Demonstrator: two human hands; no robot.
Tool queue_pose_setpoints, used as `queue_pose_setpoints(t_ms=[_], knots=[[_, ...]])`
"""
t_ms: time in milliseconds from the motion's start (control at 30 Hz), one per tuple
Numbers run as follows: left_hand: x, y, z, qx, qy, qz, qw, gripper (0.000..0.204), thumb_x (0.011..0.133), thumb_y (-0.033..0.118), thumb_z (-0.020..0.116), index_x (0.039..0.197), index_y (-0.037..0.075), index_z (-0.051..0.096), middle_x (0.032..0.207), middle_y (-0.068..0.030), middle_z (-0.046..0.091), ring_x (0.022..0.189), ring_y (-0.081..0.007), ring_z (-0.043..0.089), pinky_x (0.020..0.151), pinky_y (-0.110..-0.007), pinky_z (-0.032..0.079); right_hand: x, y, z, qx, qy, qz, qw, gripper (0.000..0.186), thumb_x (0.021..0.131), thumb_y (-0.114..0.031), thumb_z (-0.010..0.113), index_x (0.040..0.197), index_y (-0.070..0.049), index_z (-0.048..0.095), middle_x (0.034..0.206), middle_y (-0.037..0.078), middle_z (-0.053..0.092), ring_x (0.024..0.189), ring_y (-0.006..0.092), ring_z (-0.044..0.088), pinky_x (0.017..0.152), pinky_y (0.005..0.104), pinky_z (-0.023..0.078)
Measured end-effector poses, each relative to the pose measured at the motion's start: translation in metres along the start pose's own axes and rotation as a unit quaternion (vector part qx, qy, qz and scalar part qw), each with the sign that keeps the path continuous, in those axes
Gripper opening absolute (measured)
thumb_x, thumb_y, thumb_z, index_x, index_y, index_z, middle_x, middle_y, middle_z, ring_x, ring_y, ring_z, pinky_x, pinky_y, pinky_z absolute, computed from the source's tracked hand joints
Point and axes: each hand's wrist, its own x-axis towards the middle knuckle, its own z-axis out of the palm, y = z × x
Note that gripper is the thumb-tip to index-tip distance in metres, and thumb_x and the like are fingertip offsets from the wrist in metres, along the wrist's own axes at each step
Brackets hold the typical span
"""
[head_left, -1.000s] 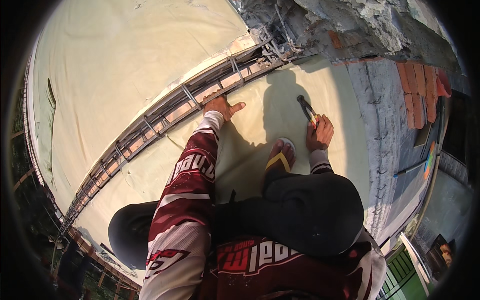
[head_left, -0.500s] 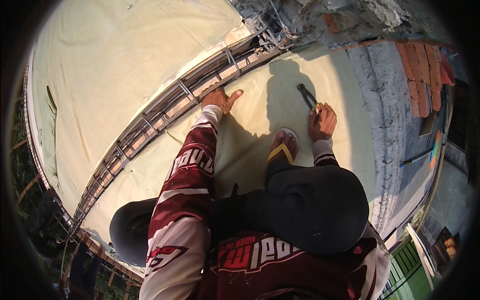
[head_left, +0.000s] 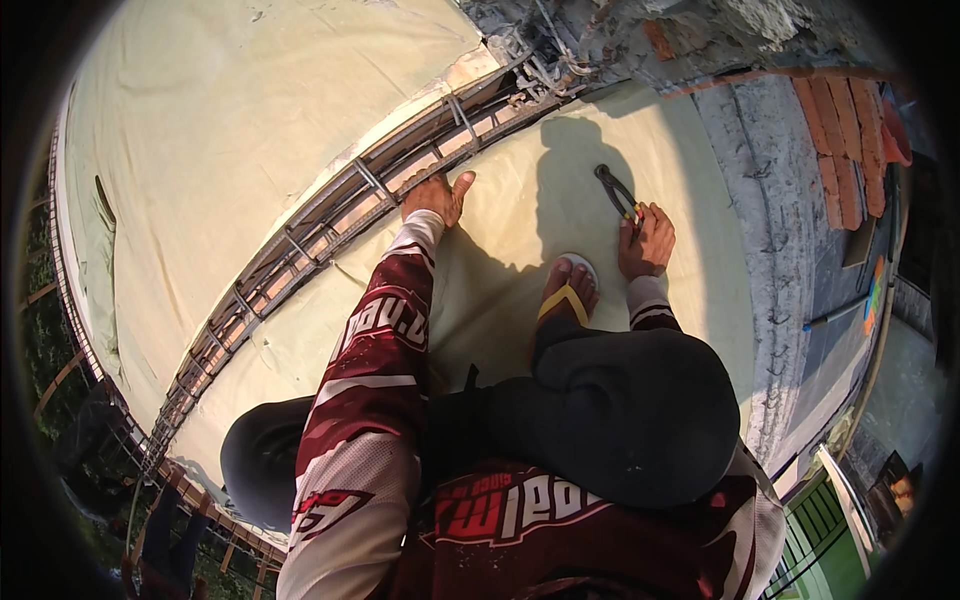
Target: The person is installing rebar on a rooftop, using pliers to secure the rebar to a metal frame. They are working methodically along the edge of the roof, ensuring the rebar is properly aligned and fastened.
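Along the upper-left edge of a pale yellow, creased sheet [head_left: 690, 300] we see a long, ladder-like cage of dark steel bars [head_left: 375, 181]. The person's bare left hand [head_left: 430, 198] rests at the cage's near side: its fingers reach onto the nearest bar, the thumb stands apart over the sheet, and we cannot tell how tightly the hidden fingertips close. The bare right hand [head_left: 648, 243] is curled round the red-and-yellow handles of black steel pincers [head_left: 609, 182], its fingers folded on the grips. The tool is toward the sheet's right edge, on the side of the rough grey concrete strip [head_left: 770, 200], its head pointing away from the person and well apart from the cage; whether it touches the sheet we cannot tell. Between the two hands we note a foot in a pale sandal with a yellow strap [head_left: 568, 297]. We judge the step to be one of bracing, the left hand at the bars while the pincers wait. To work the bars, the next move would call for bringing the tool's head leftward to the cage, with the left fingers clear of its bite
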Motion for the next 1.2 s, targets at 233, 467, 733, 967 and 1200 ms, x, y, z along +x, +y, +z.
queue_pose_setpoints(t_ms=[233, 467, 733, 967, 1200], knots=[[-0.0021, 0.0084, -0.0068, 0.029, -0.041, -0.049, 0.998, 0.113, 0.089, 0.09, 0.022, 0.136, -0.008, 0.057, 0.129, -0.0314, 0.064, 0.126, -0.0421, 0.06, 0.107, -0.048, 0.047, -0.0004, 0.0017, 0.0011, 0.006, 0.0, -0.004, 1.0, 0.047, 0.093, -0.028, 0.068, 0.134, -0.006, 0.06, 0.137, 0.018, 0.055, 0.13, 0.0366, 0.05, 0.111, 0.0488, 0.037], [0.0005, 0.0053, -0.0021, 0.028, -0.02, -0.022, 0.999, 0.119, 0.088, 0.091, 0.021, 0.135, -0.013, 0.053, 0.122, -0.0359, 0.064, 0.121, -0.0456, 0.062, 0.104, -0.049, 0.048, -0.0001, 0.0026, 0.0012, 0.006, -0.002, -0.003, 1.0, 0.047, 0.093, -0.027, 0.068, 0.134, -0.006, 0.06, 0.137, 0.018, 0.056, 0.129, 0.037, 0.05, 0.111, 0.0487, 0.037], [0.0027, 0.0025, -0.0005, 0.043, -0.003, 0.004, 0.999, 0.121, 0.087, 0.092, 0.024, 0.134, -0.016, 0.052, 0.118, -0.0379, 0.065, 0.12, -0.0477, 0.062, 0.103, -0.05, 0.049, -0.0006, 0.0048, 0.0051, 0.01, -0.004, 0.007, 1.0, 0.049, 0.092, -0.032, 0.068, 0.134, -0.007, 0.06, 0.137, 0.019, 0.054, 0.13, 0.038, 0.05, 0.11, 0.0509, 0.037], [0.004, 0.0016, 0.0023, 0.04, 0.041, 0.024, 0.998, 0.122, 0.086, 0.092, 0.026, 0.136, -0.016, 0.05, 0.118, -0.0388, 0.064, 0.119, -0.0481, 0.062, 0.103, -0.05, 0.049, -0.0012, 0.0069, 0.0048, 0.014, 0.001, -0.008, 1.0, 0.051, 0.093, -0.033, 0.067, 0.135, -0.006, 0.059, 0.138, 0.019, 0.054, 0.131, 0.0378, 0.049, 0.111, 0.0511, 0.036], [-0.0006, 0.0062, -0.0047, 0.012, -0.004, -0.002, 1.0, 0.119, 0.087, 0.091, 0.029, 0.132, -0.017, 0.054, 0.122, -0.039, 0.063, 0.122, -0.0476, 0.061, 0.104, -0.049, 0.048, -0.0014, 0.0069, 0.0052, 0.031, -0.005, 0.006, 1.0, 0.048, 0.091, -0.028, 0.07, 0.133, -0.006, 0.06, 0.137, 0.016, 0.055, 0.131, 0.0357, 0.049, 0.111, 0.05, 0.036]])
